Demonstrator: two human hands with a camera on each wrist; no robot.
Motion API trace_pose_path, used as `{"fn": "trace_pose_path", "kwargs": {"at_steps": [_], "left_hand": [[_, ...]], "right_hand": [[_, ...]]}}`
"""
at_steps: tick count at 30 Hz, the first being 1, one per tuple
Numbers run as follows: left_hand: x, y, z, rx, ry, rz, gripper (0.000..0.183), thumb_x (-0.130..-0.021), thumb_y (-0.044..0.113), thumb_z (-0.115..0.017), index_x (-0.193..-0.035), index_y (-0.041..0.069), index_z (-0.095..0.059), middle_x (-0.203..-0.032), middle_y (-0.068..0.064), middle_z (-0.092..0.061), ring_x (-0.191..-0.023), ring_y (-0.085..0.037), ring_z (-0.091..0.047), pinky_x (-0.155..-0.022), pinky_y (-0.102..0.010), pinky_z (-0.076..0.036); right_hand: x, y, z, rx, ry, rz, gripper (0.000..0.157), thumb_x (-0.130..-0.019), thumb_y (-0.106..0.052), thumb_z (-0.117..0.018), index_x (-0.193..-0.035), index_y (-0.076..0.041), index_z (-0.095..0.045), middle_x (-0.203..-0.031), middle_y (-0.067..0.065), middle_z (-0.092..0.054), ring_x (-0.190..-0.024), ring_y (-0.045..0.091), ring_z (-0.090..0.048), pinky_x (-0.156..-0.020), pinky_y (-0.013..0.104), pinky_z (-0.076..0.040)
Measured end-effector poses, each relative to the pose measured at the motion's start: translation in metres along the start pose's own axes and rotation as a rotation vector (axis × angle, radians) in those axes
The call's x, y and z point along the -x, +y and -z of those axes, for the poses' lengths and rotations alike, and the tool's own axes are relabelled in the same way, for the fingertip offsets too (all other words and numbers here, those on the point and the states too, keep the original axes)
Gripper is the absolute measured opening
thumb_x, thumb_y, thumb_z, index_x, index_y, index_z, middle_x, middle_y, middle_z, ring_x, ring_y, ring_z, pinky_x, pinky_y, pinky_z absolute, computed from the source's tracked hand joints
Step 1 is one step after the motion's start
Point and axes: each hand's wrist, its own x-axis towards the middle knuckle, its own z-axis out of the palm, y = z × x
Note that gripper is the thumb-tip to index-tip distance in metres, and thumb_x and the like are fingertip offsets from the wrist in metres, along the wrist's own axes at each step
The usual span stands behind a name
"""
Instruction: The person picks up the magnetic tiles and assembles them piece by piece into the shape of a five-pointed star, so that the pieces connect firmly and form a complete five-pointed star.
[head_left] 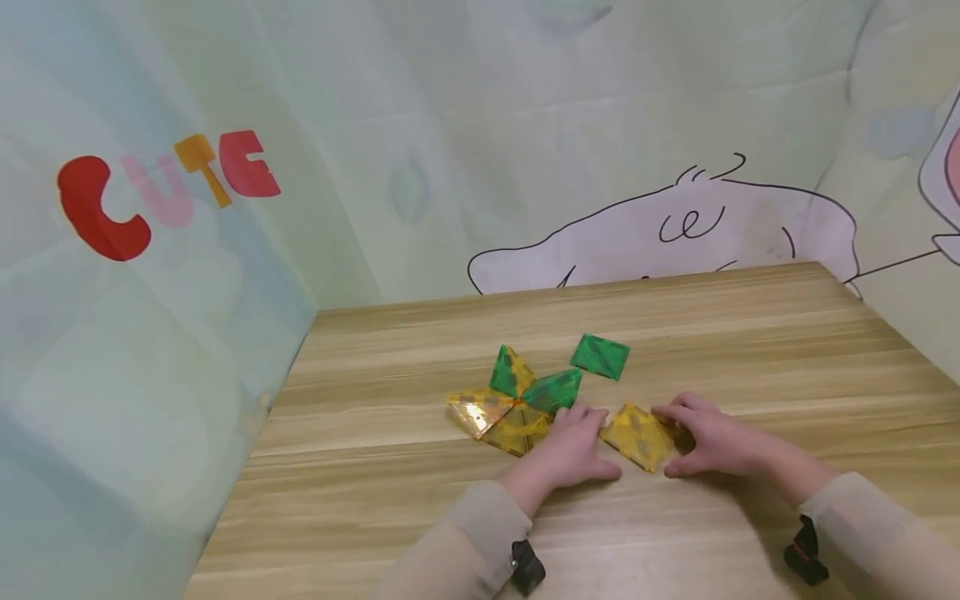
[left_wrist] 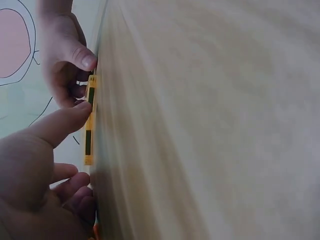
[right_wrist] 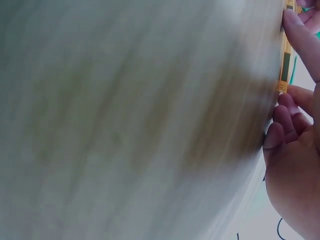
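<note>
One four-petalled cluster (head_left: 517, 403) lies leftmost on the surface (head_left: 360, 450); then one left hand (head_left: 568, 448), thumb spread from fingers; one green diamond (head_left: 600, 357) beyond; one yellow diamond (head_left: 637, 437) between the hands; one right hand (head_left: 711, 438), perhaps pinching, though that cannot be told.

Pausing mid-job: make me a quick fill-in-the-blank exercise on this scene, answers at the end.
1. In the head view, the diamond piece between the left hand and right hand is ____ in colour.
2. The hand nearer the star-like cluster is the ____ one.
3. The separate green piece lies ____ from the person than the diamond piece.
4. The red, pink and orange letters spell ____.

Missing words: yellow; left; farther; CUTE.
</note>
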Motion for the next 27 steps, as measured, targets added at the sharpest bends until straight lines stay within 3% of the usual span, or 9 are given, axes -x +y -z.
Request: {"fn": "trace_pose_path", "kwargs": {"at_steps": [8, 21, 24, 27], "left_hand": [[-0.006, 0.009, -0.003, -0.021, 0.001, 0.042, 0.076, -0.073, 0.041, -0.078, -0.137, 0.011, -0.047, -0.113, 0.001, -0.044, -0.1, -0.014, -0.039, -0.084, -0.022, -0.039], [-0.011, 0.01, -0.001, -0.053, 0.013, -0.01, 0.06, -0.069, 0.043, -0.08, -0.115, 0.009, -0.059, -0.1, 0.003, -0.047, -0.093, -0.012, -0.041, -0.081, -0.022, -0.037], [-0.011, 0.011, -0.001, -0.045, 0.013, -0.01, 0.061, -0.069, 0.042, -0.08, -0.114, 0.009, -0.058, -0.102, 0.003, -0.048, -0.097, -0.013, -0.042, -0.085, -0.023, -0.037], [-0.012, 0.011, -0.001, -0.022, 0.022, -0.013, 0.06, -0.069, 0.04, -0.081, -0.113, 0.009, -0.055, -0.103, 0.003, -0.05, -0.1, -0.012, -0.043, -0.088, -0.024, -0.037]], "right_hand": [[-0.002, -0.002, 0.001, -0.026, -0.029, -0.025, 0.072, -0.072, -0.042, -0.078, -0.125, 0.001, -0.055, -0.101, 0.001, -0.049, -0.092, 0.016, -0.044, -0.077, 0.031, -0.041], [0.0, -0.007, -0.002, -0.046, -0.015, -0.05, 0.074, -0.071, -0.043, -0.078, -0.124, 0.003, -0.054, -0.102, 0.001, -0.05, -0.095, 0.017, -0.046, -0.081, 0.034, -0.043], [0.002, -0.008, -0.001, -0.087, -0.003, -0.048, 0.074, -0.073, -0.039, -0.078, -0.127, 0.003, -0.052, -0.103, 0.003, -0.05, -0.094, 0.017, -0.047, -0.081, 0.033, -0.044], [0.003, -0.008, 0.001, -0.21, -0.011, -0.056, 0.069, -0.077, -0.032, -0.076, -0.13, 0.004, -0.048, -0.103, 0.007, -0.05, -0.094, 0.018, -0.051, -0.079, 0.029, -0.046]]}}
